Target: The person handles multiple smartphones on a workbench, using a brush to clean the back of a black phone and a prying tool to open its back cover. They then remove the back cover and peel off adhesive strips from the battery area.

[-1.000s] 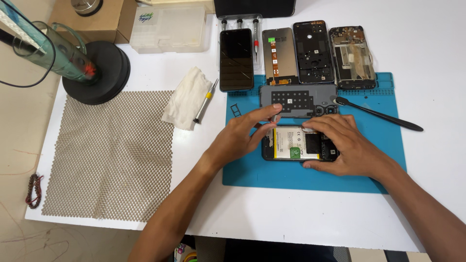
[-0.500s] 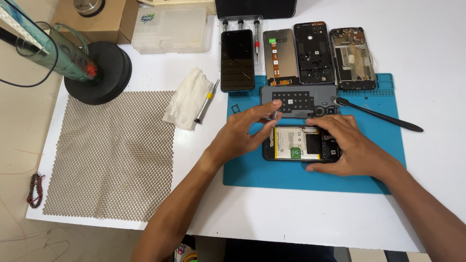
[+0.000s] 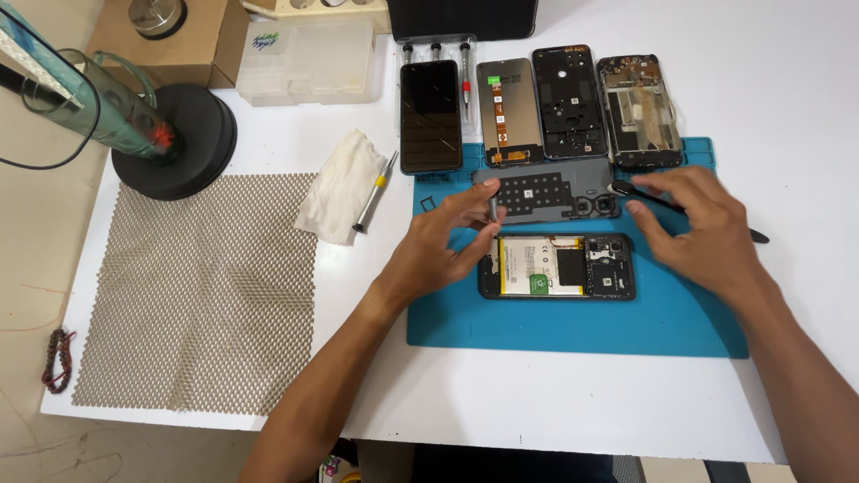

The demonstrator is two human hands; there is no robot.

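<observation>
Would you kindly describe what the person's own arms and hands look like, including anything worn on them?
Both are bare: the left hand and right hand wear no gloves, rings or watch that the head view shows. The forearms are uncovered to the bottom edge of the picture, with no sleeve, strap, cable or marking visible.

The scene is bright and evenly lit; the white tabletop [image 3: 787, 107] is close to washed out at the upper right; shadows are soft and short, lying just beneath the left hand [image 3: 438, 255] and right hand [image 3: 698, 233] on the blue mat [image 3: 573, 326]; the dark phone screen [image 3: 430, 114] shows a faint sheen, no hard glare; focus is sharp across the middle; straight edges bow slightly near the frame's borders.
</observation>
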